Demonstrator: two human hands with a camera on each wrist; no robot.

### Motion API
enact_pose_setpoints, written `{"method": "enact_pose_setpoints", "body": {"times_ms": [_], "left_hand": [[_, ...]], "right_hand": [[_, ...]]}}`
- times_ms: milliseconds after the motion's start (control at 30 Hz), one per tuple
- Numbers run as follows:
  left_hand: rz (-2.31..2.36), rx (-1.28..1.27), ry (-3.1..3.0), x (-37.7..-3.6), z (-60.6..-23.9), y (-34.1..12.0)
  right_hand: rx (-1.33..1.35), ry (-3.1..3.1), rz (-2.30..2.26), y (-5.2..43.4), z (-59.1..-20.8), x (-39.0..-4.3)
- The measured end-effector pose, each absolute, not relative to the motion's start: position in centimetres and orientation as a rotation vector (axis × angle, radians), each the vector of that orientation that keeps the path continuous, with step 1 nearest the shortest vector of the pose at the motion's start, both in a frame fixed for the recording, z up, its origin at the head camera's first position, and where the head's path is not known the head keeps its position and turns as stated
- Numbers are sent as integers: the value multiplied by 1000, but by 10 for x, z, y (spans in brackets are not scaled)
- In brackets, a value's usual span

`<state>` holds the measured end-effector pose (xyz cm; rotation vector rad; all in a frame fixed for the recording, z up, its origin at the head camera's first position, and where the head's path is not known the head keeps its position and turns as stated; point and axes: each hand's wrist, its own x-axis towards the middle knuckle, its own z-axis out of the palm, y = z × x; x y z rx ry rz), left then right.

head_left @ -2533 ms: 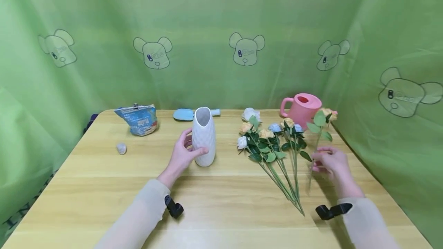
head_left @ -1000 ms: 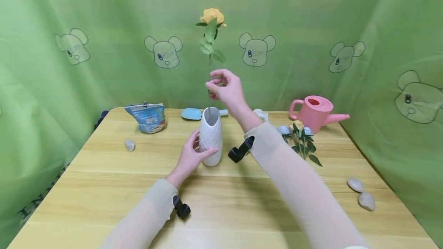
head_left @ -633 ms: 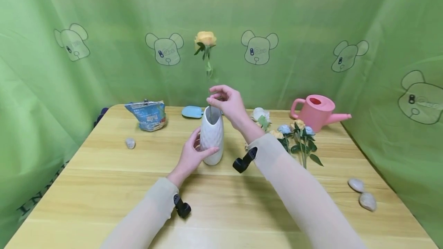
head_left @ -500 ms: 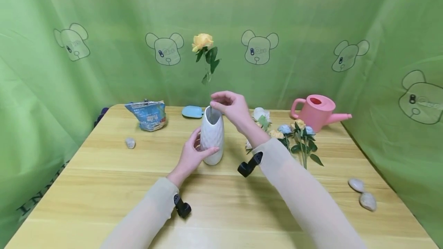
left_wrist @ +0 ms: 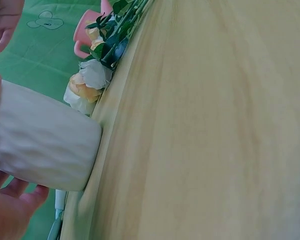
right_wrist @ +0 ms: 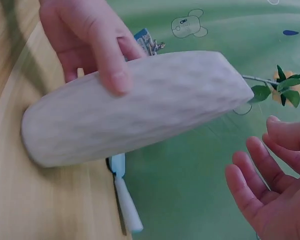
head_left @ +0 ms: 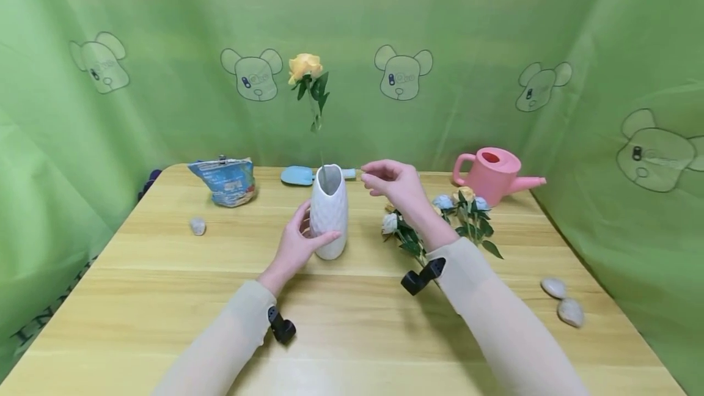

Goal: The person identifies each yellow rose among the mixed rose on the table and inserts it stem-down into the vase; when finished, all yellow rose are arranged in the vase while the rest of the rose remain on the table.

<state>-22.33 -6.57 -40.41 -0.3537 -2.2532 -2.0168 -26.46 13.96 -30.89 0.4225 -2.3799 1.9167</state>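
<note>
Head view: a white vase (head_left: pixel 329 211) is seen upright on the counter (head_left: pixel 165 274), with one yellow rose (head_left: pixel 305 67) standing in it, stem down through the mouth, bloom high above.
Left hand: the left hand (head_left: pixel 297 243) is wrapped around the vase's lower body, thumb across the front, fingers behind; the vase is gripped and steadied.
Right hand: the right hand (head_left: pixel 397 183) is held in the air just right of the vase mouth, fingers loosely spread, nothing held; the rose is not touched by it.
Left wrist view: the vase (left_wrist: pixel 37 142) is shown resting on the counter with fingertips (left_wrist: pixel 15 200) curled under its side; loose flowers lie beyond it.
Right wrist view: the vase (right_wrist: pixel 135 107) is seen clasped by the other hand's fingers (right_wrist: pixel 102 47); the right hand's fingers (right_wrist: pixel 255 192) are shown relaxed and apart from it.
Remaining flowers: a bunch of flowers (head_left: pixel 434 225) in white, blue and yellow lies on the counter right of the vase, partly behind the right forearm.
Progress: one stem is judged placed; the bunch is judged left to go in, so the work looks early.
Other things: a pink watering can (head_left: pixel 492 174), a blue trowel (head_left: pixel 299 175), a crumpled bag (head_left: pixel 224 181) and pebbles (head_left: pixel 563 301) are set about the counter.
</note>
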Motion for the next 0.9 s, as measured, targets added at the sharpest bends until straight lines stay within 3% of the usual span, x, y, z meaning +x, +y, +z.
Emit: {"method": "enact_pose_setpoints", "body": {"times_ms": [500,700,900], "left_hand": [[-2009,-374,-2223,-241,-435,-64],[-1992,-374,-2212,-241,-436,-63],[-2013,-353,-2226,-241,-433,-65]], "right_hand": [[520,-2495,1789,86,-297,-285],[538,-2530,1798,99,-298,-279],[511,-2463,1859,142,-308,-270]]}}
